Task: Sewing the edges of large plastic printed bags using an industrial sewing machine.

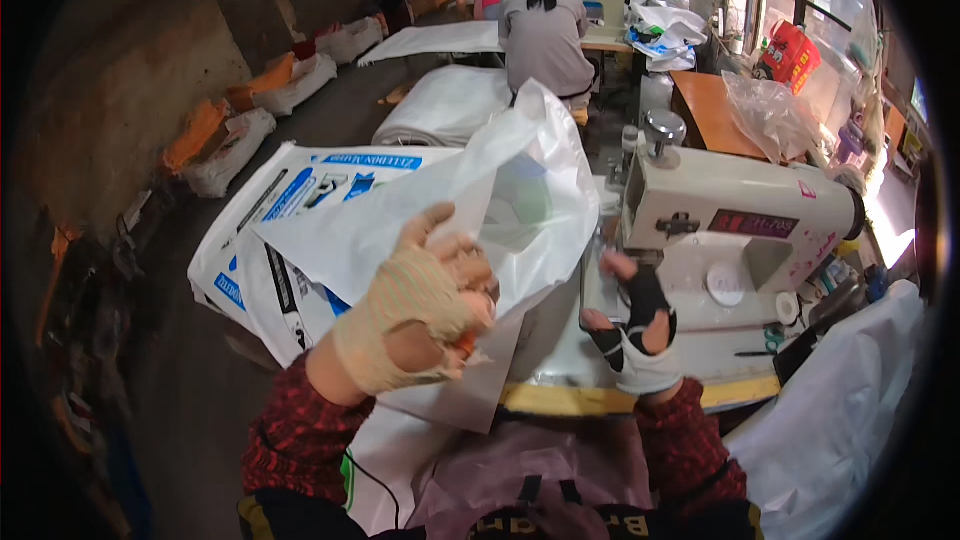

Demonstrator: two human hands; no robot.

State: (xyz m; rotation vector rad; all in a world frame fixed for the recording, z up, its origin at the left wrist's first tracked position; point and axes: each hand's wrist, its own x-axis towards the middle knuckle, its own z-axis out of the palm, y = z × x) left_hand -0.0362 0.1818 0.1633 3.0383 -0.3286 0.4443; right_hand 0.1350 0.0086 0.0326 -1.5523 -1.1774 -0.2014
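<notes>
Closest to the camera, left hand [425, 305] in a beige glove clamps the white bag [470, 210], lifted above the table [600, 400]; right hand [640, 325], half-gloved, fingers spread, holds nothing, resting by the sewing machine [740, 215]. Beyond, a seated person [545, 35].

The left hand [420, 310] wears a beige knit glove with faint pale stripes, and the sleeve behind it is dark red speckled with black. The right hand [640, 325] wears a fingerless glove, black over the palm and white at the wrist. The plastic bag [500, 200] is translucent white. The woven sacks [290, 230] below it are white with blue and black print. The sewing machine [740, 215] is cream with a dark red panel. The surface [590, 400] is pale with a yellow front edge. A seated person [545, 35] wears a grey top.
</notes>
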